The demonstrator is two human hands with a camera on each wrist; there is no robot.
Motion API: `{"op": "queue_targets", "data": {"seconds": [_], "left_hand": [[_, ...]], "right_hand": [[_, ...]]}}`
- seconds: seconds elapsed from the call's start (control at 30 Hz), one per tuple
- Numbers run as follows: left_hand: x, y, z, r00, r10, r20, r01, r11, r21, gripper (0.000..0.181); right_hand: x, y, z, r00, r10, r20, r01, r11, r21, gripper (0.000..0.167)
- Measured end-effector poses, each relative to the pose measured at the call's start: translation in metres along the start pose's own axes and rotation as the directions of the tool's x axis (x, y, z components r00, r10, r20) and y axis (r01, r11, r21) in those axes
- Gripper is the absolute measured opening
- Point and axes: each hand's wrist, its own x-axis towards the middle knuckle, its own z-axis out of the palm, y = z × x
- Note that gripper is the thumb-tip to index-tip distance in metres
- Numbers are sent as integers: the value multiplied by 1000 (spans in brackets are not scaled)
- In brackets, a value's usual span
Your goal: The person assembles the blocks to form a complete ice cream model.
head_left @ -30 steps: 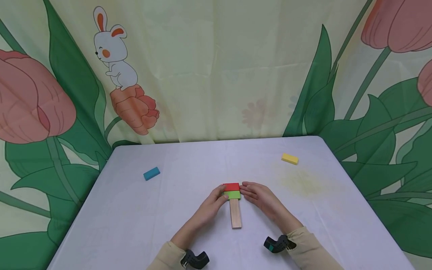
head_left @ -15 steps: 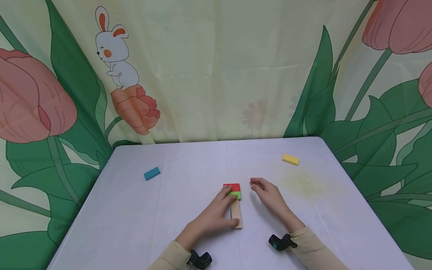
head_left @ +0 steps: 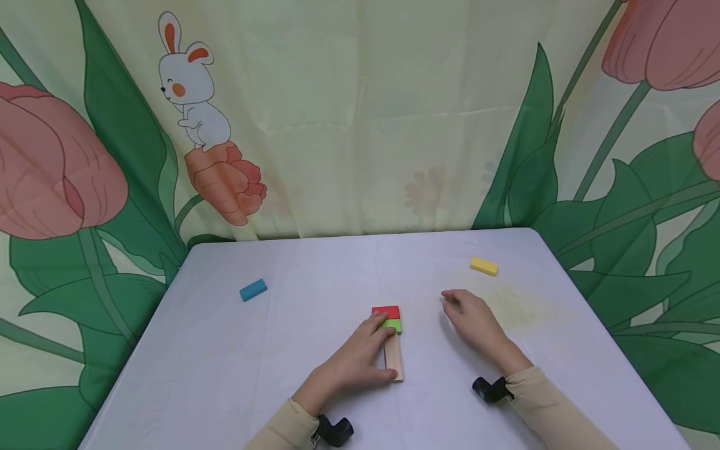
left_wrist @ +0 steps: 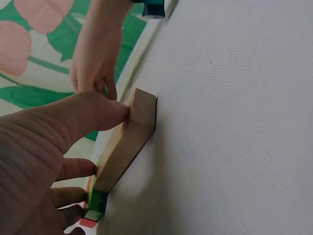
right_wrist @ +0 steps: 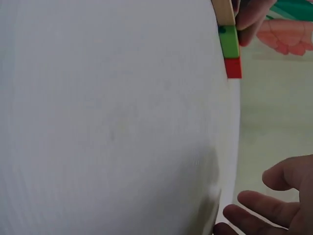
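Near the table's middle, a plain wooden block (head_left: 393, 359) lies lengthwise, with a green block (head_left: 395, 325) across its far end and a red block (head_left: 386, 311) beyond that, touching the green one. My left hand (head_left: 357, 357) rests on this row from the left. Its thumb touches the wooden block's near end, and its fingers reach over the green and red blocks, hiding parts of them. Off to the right, my right hand (head_left: 478, 320) hovers over the cloth with relaxed fingers and holds nothing. A yellow block (head_left: 484, 266) lies beyond it.
A blue block (head_left: 254, 290) lies at the left on the white-covered table (head_left: 214, 362). Behind the table's far edge hangs a curtain (head_left: 349, 125) printed with flowers and a rabbit. Each wrist wears a black camera.
My left hand has shifted from the red and green blocks' left side to lie over the row, thumb on the wooden block. My right hand has left the blocks, moving right toward the yellow block.
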Motion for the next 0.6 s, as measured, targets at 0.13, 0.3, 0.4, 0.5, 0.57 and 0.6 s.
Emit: {"op": "queue_targets", "data": {"seconds": [0.13,0.3,0.4,0.5,0.57,0.6], "left_hand": [[-1,1,-1,1000,0,4,0,1000,6,69],[-1,0,-1,1000,1,6,-1,1000,12,70],[0,-1,0,1000,-1,7,1,1000,11,70],[0,-2,1,1000,-4,10,3,1000,11,71],[0,-2,0,1000,-5,10,4,1000,13,71],[1,-2,0,1000,-6,10,6,1000,12,71]], "right_hand": [[6,11,-10,999,-15,47,21,992,-121,44],[14,25,-18,998,-32,52,43,972,-233,47],[18,32,-25,998,-13,58,27,967,-254,50],[23,36,-33,998,14,68,4,967,-255,53],[26,39,-38,998,19,68,-1,966,-257,55],[28,41,-40,998,21,64,-4,966,-258,57]]}}
